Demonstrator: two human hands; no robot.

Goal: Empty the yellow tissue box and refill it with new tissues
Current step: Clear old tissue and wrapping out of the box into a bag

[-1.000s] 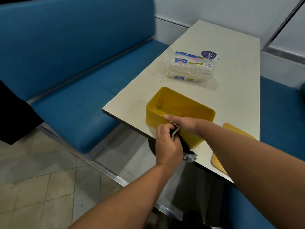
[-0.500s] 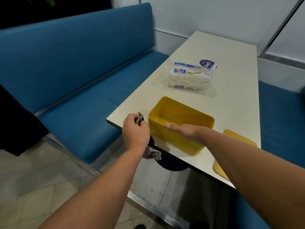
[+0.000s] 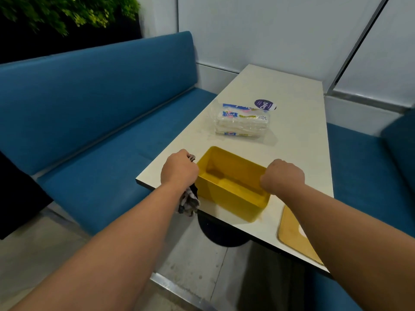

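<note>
The yellow tissue box (image 3: 233, 194) stands open and empty near the front edge of the cream table (image 3: 298, 140). My left hand (image 3: 178, 170) sits just left of the box and grips a dark patterned cloth (image 3: 188, 202) that hangs below the table edge. My right hand (image 3: 281, 177) is over the box's right end with its fingers curled at the rim; whether it grips the rim is hidden. A wrapped pack of new tissues (image 3: 242, 122) lies farther back on the table. The box's yellow lid (image 3: 296, 236) lies flat at the front right.
Blue benches run along the left (image 3: 94, 113) and right (image 3: 368, 167) of the table. A round purple sticker (image 3: 265, 105) sits behind the tissue pack. The table's dark pedestal base (image 3: 222, 234) stands on the tiled floor. A plant (image 3: 67, 12) hangs at the top left.
My left hand carried the cloth from the box's front wall to its left side. My right hand shifted from the front rim to the right end, fingers now curled.
</note>
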